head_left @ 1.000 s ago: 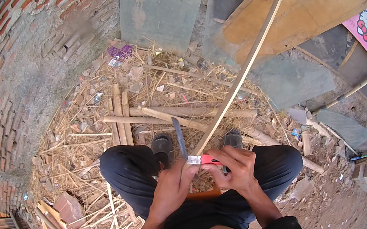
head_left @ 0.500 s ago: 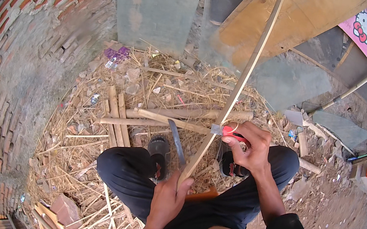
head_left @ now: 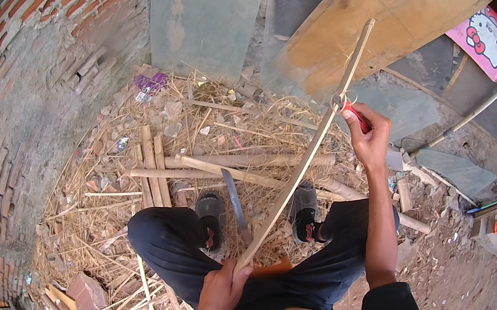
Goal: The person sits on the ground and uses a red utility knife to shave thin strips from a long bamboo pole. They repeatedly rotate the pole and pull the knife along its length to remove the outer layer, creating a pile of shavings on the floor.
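Note:
My left hand [head_left: 221, 294] is closed around the near end of a long pale bamboo strip [head_left: 294, 185], close to my lap. The strip slants up and away to the right, its far end in the air. Farther along it, my right hand [head_left: 369, 134] grips a small red-handled blade tool [head_left: 357, 118]. The tool's metal end meets the strip, and a thin curled shaving [head_left: 345, 96] hangs there. Under the strip, between my feet, lies a long dark metal blade [head_left: 234, 202]; its near end is hidden.
Bamboo poles [head_left: 248, 157] and short split pieces [head_left: 150, 158] lie on straw-strewn ground [head_left: 103, 196]. A brick wall [head_left: 21, 97] rises at left. Boards [head_left: 206, 16] lean at the far side, with a pink cartoon panel [head_left: 482, 41] at right. A broken brick [head_left: 88, 294] sits lower left.
My right hand has slid the red-handled tool away from me along the strip, straightening the arm. The strip's far end has come lower into view. My left hand keeps its grip.

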Available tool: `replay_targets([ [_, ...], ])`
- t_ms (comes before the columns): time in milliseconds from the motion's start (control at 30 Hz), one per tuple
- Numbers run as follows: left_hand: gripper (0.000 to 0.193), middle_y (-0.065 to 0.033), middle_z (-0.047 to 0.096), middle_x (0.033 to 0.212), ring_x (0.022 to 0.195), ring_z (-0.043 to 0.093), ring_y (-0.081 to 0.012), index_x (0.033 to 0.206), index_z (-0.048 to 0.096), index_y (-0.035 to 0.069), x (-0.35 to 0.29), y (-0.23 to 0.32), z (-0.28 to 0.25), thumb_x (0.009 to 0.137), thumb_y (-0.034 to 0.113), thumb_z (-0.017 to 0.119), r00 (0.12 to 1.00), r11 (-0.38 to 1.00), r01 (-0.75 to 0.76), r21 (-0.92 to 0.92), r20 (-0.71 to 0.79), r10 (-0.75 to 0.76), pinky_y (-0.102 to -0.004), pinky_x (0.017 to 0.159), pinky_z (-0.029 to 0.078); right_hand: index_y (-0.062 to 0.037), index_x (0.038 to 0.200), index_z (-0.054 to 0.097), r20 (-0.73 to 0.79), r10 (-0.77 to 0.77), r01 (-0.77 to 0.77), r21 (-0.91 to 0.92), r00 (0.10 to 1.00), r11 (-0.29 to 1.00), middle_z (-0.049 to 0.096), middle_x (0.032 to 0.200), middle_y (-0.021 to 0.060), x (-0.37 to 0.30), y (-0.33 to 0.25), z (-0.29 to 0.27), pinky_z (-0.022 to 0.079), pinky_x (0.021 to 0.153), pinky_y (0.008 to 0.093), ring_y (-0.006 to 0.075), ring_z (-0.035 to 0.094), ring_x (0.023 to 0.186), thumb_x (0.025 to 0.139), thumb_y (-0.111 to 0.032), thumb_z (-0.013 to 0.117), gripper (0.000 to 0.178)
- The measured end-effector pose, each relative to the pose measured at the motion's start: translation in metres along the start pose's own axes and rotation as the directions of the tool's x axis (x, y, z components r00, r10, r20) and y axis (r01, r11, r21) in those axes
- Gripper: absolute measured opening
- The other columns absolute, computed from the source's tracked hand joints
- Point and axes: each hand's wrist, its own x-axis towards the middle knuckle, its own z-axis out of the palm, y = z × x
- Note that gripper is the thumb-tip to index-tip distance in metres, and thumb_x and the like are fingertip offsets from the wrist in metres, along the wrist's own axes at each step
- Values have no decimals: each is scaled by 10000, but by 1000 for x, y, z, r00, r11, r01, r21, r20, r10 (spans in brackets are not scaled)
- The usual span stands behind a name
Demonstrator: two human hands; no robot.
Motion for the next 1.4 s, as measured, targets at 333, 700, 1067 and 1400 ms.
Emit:
replay_targets([
  [333,388,-275,650,744,782,659,-547,1064,660,2,-30,-21,-7,1136,376,587,978,994,107,12,177,-108,-580,692,497,-56,1153,853,-131,132,-158,-217,983,963,819,896,171,81,108,-21,583,802,353,204,779,853,990,-405,802,389],
  [700,394,-248,643,750,734,662,-506,1039,653,16,-46,-28,-29,1143,388,575,952,974,191,-122,264,-154,-551,677,498,-42,1043,842,39,427,-396,-307,903,865,696,731,124,70,238,-104,529,751,388,224,666,731,1014,-573,683,555],
  [1067,628,-24,559,659,578,606,-116,921,677,-30,52,-38,-25,1220,436,379,969,773,232,-590,214,-127,-283,529,504,3,1101,693,80,241,-238,-53,967,970,552,748,-13,-20,60,-48,355,615,321,95,434,682,1133,-316,622,329],
  [1400,476,9,589,743,633,545,-75,1132,706,-52,80,-3,-10,1212,355,471,962,784,120,-609,267,61,-262,597,470,-41,1148,770,330,-125,69,177,936,982,780,1001,136,-138,-72,22,618,677,358,284,790,804,923,-209,880,301],
])
